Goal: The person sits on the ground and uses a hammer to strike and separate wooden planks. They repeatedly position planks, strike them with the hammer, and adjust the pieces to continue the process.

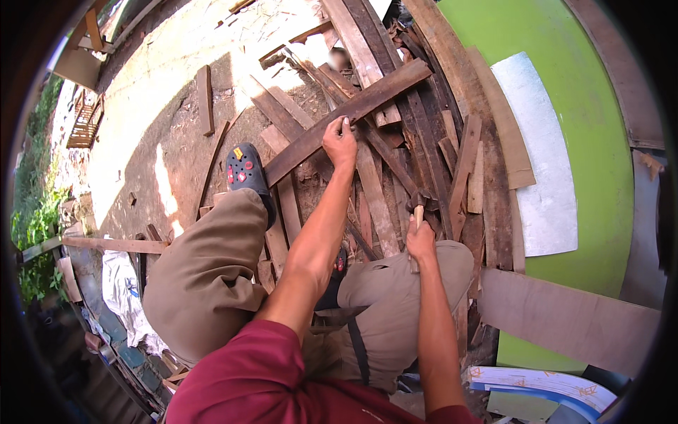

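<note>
A long dark wooden plank (385, 93) lies aslant across a pile of boards in front of me. My left hand (340, 143) is over the middle of this plank, its fingers closed in a pinch. What they hold, if anything, is too small to make out. In my right hand (421, 240), by my right knee, is a hammer (419, 210), gripped by its light wooden handle with the dark head pointing away from me. A dark clog (245, 167) with colourful charms is on my left foot, beside the plank's near left end.
Loose boards (378, 201) lie crisscrossed beneath and around the plank. A bright green panel (597, 191) stretches along the right, with a silvery sheet (540, 155) on it. A wide flat board (565, 318) lies at lower right. White cloth (126, 293) is at left.
</note>
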`<state>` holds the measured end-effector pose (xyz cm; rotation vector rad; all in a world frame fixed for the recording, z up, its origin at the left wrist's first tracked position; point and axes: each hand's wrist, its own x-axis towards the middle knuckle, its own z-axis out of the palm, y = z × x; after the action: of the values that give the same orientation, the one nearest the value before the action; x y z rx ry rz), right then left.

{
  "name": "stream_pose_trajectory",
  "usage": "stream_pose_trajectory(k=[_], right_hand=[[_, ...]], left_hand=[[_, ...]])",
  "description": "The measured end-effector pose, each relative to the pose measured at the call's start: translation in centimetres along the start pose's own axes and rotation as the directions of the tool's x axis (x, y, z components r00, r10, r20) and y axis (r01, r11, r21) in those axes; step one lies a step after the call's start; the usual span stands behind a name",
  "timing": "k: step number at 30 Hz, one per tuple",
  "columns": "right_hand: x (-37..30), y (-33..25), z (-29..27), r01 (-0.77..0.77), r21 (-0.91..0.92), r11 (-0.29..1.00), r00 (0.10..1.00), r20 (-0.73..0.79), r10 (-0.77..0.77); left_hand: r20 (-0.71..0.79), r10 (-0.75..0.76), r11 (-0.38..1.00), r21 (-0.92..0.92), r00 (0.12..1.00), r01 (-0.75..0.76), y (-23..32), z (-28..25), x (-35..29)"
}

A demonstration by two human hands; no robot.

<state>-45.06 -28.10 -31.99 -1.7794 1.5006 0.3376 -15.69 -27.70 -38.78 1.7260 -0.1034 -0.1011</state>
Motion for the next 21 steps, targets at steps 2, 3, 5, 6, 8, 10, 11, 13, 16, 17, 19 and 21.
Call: stream_pose_trajectory(k=[2, 3, 5, 6, 8, 10, 11, 13, 16, 17, 19, 21], right_hand=[[-0.2, -0.3, 0.1, 0.055, -0.021, 0.998, 0.998, -0.013, -0.055], [0.0, -0.1, 0.2, 0.049, -0.017, 0.999, 0.999, -0.013, -0.05], [0.5, 0.9, 0.3, 0.038, -0.012, 0.999, 0.999, -0.021, -0.038], [0.4, 0.7, 0.3, 0.044, -0.017, 0.999, 0.999, -0.023, -0.044], [0.3, 0.4, 0.2, 0.052, -0.027, 0.998, 0.998, -0.03, -0.052], [0.2, 0.3, 0.1, 0.049, -0.017, 0.999, 0.998, -0.026, -0.049], [0.1, 0.2, 0.1, 0.047, -0.013, 0.999, 0.999, -0.024, -0.048], [0.2, 0.3, 0.1, 0.036, -0.011, 0.999, 0.999, -0.018, -0.036], [0.4, 0.4, 0.1, 0.021, -0.004, 1.0, 1.0, -0.007, -0.021], [0.4, 0.4, 0.0, 0.017, -0.001, 1.0, 1.0, -0.002, -0.017], [0.3, 0.5, 0.2, 0.061, -0.008, 0.998, 0.998, -0.028, -0.061], [0.3, 0.3, 0.3, 0.056, -0.006, 0.998, 0.998, -0.029, -0.056]], left_hand=[[0.013, -0.051, 0.999, -0.016, 0.999, 0.051, 0.2, -0.2, -0.7], [0.004, -0.029, 0.999, 0.043, 1.0, 0.029, 1.1, 0.4, -1.2], [-0.009, 0.016, 0.988, 0.153, 1.0, -0.015, 3.1, 1.6, -2.6], [-0.008, 0.027, 0.991, 0.132, 1.0, -0.026, 3.0, 1.5, -2.6], [0.004, 0.074, 0.974, 0.213, 0.997, -0.073, 2.6, 0.9, -2.0], [-0.04, 0.087, 0.974, 0.211, 0.995, -0.076, 2.3, 1.0, -1.5], [-0.056, 0.082, 0.977, 0.202, 0.995, -0.069, 2.2, 1.0, -1.1], [-0.086, 0.07, 0.981, 0.184, 0.994, -0.054, 2.0, 1.0, -0.6], [-0.103, 0.084, 0.983, 0.17, 0.991, -0.066, 2.1, 1.4, -0.5], [-0.097, 0.078, 0.983, 0.174, 0.992, -0.061, 2.1, 1.3, -0.5], [-0.069, 0.153, 0.969, 0.205, 0.986, -0.136, 2.1, 0.8, -0.4], [-0.042, 0.179, 0.962, 0.215, 0.983, -0.166, 2.5, 0.5, -0.5]])
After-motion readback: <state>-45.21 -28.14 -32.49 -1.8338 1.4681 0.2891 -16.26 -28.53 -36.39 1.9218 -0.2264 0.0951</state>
